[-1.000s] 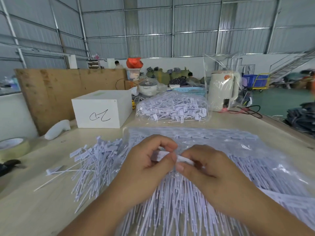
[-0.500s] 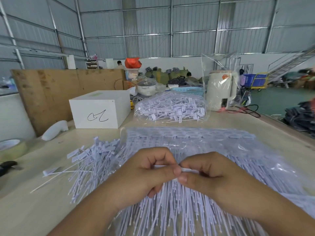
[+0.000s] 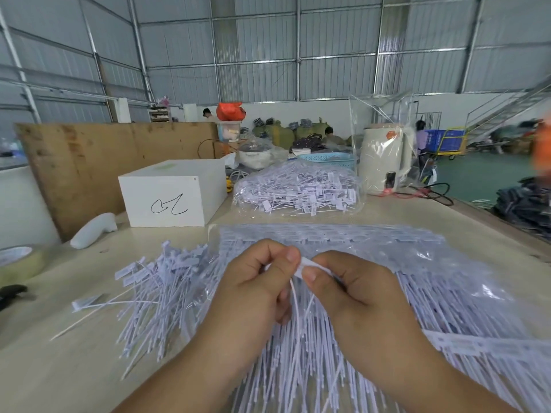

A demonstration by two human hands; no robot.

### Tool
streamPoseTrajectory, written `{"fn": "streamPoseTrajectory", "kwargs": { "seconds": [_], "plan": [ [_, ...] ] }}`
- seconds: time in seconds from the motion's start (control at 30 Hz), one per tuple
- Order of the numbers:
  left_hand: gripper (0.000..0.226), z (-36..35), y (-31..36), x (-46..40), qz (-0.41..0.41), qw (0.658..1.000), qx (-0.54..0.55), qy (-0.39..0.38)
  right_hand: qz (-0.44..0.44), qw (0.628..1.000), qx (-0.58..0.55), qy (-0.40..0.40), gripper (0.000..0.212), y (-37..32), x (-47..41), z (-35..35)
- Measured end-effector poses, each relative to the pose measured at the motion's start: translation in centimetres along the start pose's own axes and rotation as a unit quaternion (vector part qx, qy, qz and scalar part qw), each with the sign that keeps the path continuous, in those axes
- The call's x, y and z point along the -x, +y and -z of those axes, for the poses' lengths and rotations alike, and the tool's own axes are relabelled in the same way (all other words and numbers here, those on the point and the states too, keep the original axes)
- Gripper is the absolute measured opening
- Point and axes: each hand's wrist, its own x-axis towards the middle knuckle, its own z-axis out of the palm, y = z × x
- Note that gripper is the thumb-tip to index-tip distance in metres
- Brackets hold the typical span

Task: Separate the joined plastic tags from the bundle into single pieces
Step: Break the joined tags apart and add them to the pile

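Observation:
A wide bundle of joined white plastic tags (image 3: 432,281) lies in clear plastic across the table in front of me. My left hand (image 3: 253,281) and my right hand (image 3: 348,284) meet above it, each pinching the head of a small strip of white tags (image 3: 308,263) between thumb and fingers. Thin tails hang down from the strip between my palms. A loose heap of single tags (image 3: 155,281) lies on the table to the left of my left hand.
A clear bag of tags (image 3: 298,189) sits further back, beside a white box (image 3: 173,195) with a black scribble. A white kettle in plastic (image 3: 384,159), a tape roll (image 3: 18,260) at the left edge and a wooden board (image 3: 89,156) ring the table.
My hands have risen a little and the pinched strip now shows its head between my thumbs, with tails hanging free below. The camera has tilted slightly.

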Motion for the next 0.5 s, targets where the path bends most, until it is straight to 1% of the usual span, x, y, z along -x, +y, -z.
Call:
{"fn": "streamPoseTrajectory", "kwargs": {
  "seconds": [0.07,0.13,0.23,0.27,0.33,0.37,0.4,0.43,0.47,0.5],
  "plan": [
    [0.019,-0.4,0.1,0.2,0.034,0.996,0.087,0.005,0.004,1.000,0.000,0.006,0.025,-0.1,0.1,0.0],
    [0.016,-0.6,0.2,0.3,0.070,0.982,0.174,-0.008,0.009,1.000,-0.006,0.006,0.024,-0.1,0.1,0.0],
    [0.019,-0.9,0.2,0.4,0.093,0.973,0.211,-0.007,0.023,1.000,0.003,0.010,0.023,-0.1,0.0,-0.3],
    [0.019,-0.6,0.1,0.1,0.098,0.970,0.221,0.004,0.025,1.000,0.003,0.016,0.023,-0.1,0.0,-0.4],
    [0.014,0.8,0.0,-0.9,0.110,0.959,0.252,0.064,0.015,0.999,-0.021,0.046,0.027,-0.1,-0.1,-0.1],
    [0.013,1.8,0.0,-1.5,0.103,0.957,0.250,0.101,0.007,0.997,-0.033,0.063,0.030,-0.1,-0.2,0.4],
    [0.013,2.8,0.1,-2.0,0.087,0.964,0.215,0.129,0.003,0.997,-0.043,0.071,0.031,-0.2,-0.3,0.9],
    [0.013,3.5,0.1,-2.2,0.067,0.977,0.148,0.139,0.002,0.997,-0.051,0.058,0.030,-0.2,-0.3,1.3],
    [0.011,3.8,0.1,-2.2,0.048,0.988,0.070,0.127,-0.001,0.997,-0.064,0.032,0.025,-0.3,-0.3,1.6],
    [0.009,3.5,0.0,-2.0,0.030,0.996,0.007,0.086,-0.008,0.997,-0.080,-0.004,0.015,-0.3,-0.3,1.6]
  ]
}}
